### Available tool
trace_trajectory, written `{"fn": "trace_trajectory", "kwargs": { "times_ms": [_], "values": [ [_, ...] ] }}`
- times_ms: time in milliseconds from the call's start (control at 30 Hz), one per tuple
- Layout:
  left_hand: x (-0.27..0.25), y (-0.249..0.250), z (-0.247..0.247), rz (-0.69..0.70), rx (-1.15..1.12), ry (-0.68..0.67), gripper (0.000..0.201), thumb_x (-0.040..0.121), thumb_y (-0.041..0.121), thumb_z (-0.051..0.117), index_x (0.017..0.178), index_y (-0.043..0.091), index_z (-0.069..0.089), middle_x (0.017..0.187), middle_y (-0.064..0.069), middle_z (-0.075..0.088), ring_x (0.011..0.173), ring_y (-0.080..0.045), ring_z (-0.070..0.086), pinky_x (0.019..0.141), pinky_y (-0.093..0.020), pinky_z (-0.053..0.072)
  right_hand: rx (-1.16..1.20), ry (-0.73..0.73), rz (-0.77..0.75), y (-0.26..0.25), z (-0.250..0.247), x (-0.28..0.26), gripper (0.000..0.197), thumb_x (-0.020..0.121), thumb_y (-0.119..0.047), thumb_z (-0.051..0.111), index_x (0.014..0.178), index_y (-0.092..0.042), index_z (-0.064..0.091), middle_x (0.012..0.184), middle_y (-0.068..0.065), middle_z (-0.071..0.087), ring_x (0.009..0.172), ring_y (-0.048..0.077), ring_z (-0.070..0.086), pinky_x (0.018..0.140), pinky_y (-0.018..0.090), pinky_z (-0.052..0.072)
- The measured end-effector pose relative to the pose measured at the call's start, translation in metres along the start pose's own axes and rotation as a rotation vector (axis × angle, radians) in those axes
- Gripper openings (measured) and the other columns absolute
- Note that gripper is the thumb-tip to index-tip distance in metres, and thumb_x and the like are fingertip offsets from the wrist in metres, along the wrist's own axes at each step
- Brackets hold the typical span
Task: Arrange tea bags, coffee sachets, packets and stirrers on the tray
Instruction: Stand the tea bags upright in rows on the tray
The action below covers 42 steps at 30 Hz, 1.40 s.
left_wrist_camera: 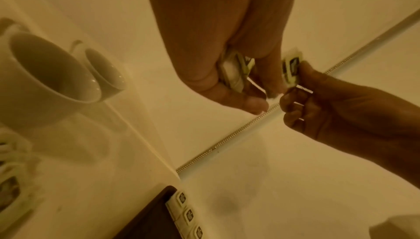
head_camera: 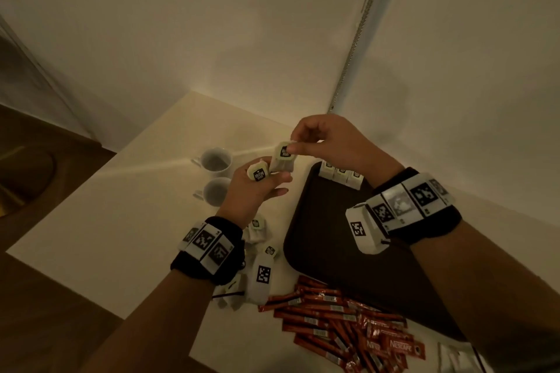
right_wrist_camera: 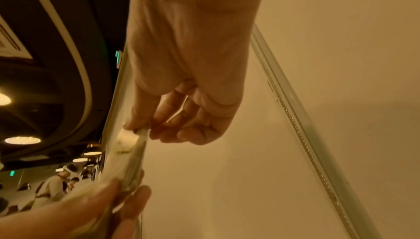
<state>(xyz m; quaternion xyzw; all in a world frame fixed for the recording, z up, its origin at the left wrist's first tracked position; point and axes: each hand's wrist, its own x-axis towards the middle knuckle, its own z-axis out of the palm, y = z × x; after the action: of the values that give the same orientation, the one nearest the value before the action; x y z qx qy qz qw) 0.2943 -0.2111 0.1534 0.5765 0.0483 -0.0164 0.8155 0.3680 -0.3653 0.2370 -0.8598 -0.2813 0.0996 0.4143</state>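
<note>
right hand (head_camera: pixel 330 142) pinches tea bag (head_camera: pixel 283 152) by its top edge | left hand (head_camera: pixel 257 188) grips more bags (head_camera: pixel 258 173) | likely light, soft, crushable: hold edges | tray (head_camera: pixel 321 239) near

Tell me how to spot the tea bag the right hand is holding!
Find the dark brown rectangular tray on the pale table. Above its far left corner the two hands meet. The small pale green-and-white tea bag with a black label pinched by the right hand is in mid-air, the higher of the two held.
</note>
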Motion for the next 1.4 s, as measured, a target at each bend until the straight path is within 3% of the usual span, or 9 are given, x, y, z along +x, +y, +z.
{"fn": "trace_trajectory", "kwargs": {
  "times_ms": [267, 433, 600, 733, 833, 933, 1067, 1200, 1400],
  "values": [
    [0.005, 0.012, 0.027, 0.054, -0.115, -0.088, 0.017, 0.08, 0.005, 0.065, 0.094, 0.014, 0.062, 0.084, -0.003, 0.071, 0.078, -0.013, 0.069, 0.062, -0.022, 0.053, -0.066, 0.068, -0.119, -0.021, -0.028, -0.017, 0.023, 0.076, -0.021, 0.077, 0.074, -0.005, 0.06, 0.067, -0.005, 0.058, 0.062, 0.001, 0.053, 0.059, 0.01, 0.042],
    [0.01, 0.015, 0.042, 0.012, -0.288, -0.097, 0.013, 0.074, 0.014, 0.062, 0.087, 0.015, 0.059, 0.076, 0.0, 0.072, 0.07, -0.009, 0.068, 0.057, -0.018, 0.052, -0.005, 0.136, -0.079, -0.023, -0.037, -0.019, 0.015, 0.08, -0.027, 0.072, 0.088, -0.016, 0.067, 0.076, -0.005, 0.065, 0.071, 0.003, 0.059, 0.066, 0.008, 0.042],
    [0.014, 0.016, 0.05, -0.015, -0.385, -0.11, 0.017, 0.081, 0.009, 0.059, 0.098, 0.01, 0.061, 0.087, -0.003, 0.074, 0.078, -0.013, 0.071, 0.065, -0.017, 0.054, -0.073, 0.217, -0.074, -0.016, -0.038, -0.02, 0.022, 0.08, -0.029, 0.072, 0.072, -0.01, 0.064, 0.072, -0.003, 0.064, 0.069, 0.004, 0.059, 0.063, 0.009, 0.042],
    [0.015, 0.017, 0.051, 0.024, -0.309, -0.094, 0.013, 0.088, 0.003, 0.055, 0.094, 0.011, 0.062, 0.082, 0.0, 0.073, 0.074, -0.012, 0.07, 0.065, -0.017, 0.053, 0.017, 0.175, -0.044, -0.014, -0.038, -0.021, 0.017, 0.079, -0.025, 0.074, 0.087, -0.014, 0.064, 0.08, -0.005, 0.066, 0.074, 0.008, 0.063, 0.065, 0.012, 0.045],
    [0.017, 0.02, 0.051, 0.047, -0.222, -0.075, 0.012, 0.088, 0.002, 0.057, 0.092, 0.011, 0.063, 0.079, -0.001, 0.073, 0.071, -0.012, 0.069, 0.064, -0.018, 0.053, -0.001, 0.19, -0.039, -0.009, -0.037, -0.021, 0.018, 0.079, -0.026, 0.074, 0.081, -0.011, 0.065, 0.077, -0.002, 0.066, 0.07, 0.005, 0.062, 0.064, 0.012, 0.045],
    [0.019, 0.022, 0.051, 0.083, -0.133, -0.06, 0.011, 0.085, 0.002, 0.061, 0.09, 0.011, 0.065, 0.075, -0.001, 0.072, 0.065, -0.012, 0.066, 0.061, -0.019, 0.052, 0.057, 0.186, -0.001, -0.006, -0.036, -0.02, 0.02, 0.078, -0.024, 0.075, 0.091, -0.013, 0.064, 0.085, -0.001, 0.067, 0.075, 0.011, 0.066, 0.062, 0.019, 0.053],
    [0.021, 0.024, 0.052, 0.141, -0.038, -0.043, 0.011, 0.083, 0.003, 0.065, 0.088, 0.013, 0.067, 0.075, -0.003, 0.071, 0.064, -0.013, 0.065, 0.059, -0.02, 0.051, 0.116, 0.174, 0.013, -0.005, -0.036, -0.02, 0.012, 0.08, -0.013, 0.073, 0.079, -0.012, 0.061, 0.077, 0.0, 0.066, 0.069, 0.01, 0.064, 0.058, 0.024, 0.054],
    [0.024, 0.026, 0.052, 0.19, 0.037, -0.03, 0.013, 0.079, 0.005, 0.071, 0.085, 0.016, 0.069, 0.077, -0.006, 0.07, 0.065, -0.014, 0.063, 0.055, -0.021, 0.047, 0.177, 0.151, 0.029, -0.004, -0.039, -0.022, 0.015, 0.081, -0.014, 0.072, 0.095, -0.013, 0.065, 0.08, 0.007, 0.069, 0.068, 0.011, 0.063, 0.06, 0.022, 0.051],
    [0.026, 0.025, 0.053, 0.233, 0.077, -0.03, 0.017, 0.074, 0.003, 0.074, 0.083, 0.017, 0.068, 0.077, -0.006, 0.067, 0.066, -0.012, 0.059, 0.055, -0.02, 0.046, 0.227, 0.177, 0.01, -0.003, -0.041, -0.024, 0.015, 0.083, -0.012, 0.07, 0.078, -0.01, 0.056, 0.072, 0.008, 0.056, 0.064, 0.018, 0.056, 0.059, 0.026, 0.049]
  ]
}}
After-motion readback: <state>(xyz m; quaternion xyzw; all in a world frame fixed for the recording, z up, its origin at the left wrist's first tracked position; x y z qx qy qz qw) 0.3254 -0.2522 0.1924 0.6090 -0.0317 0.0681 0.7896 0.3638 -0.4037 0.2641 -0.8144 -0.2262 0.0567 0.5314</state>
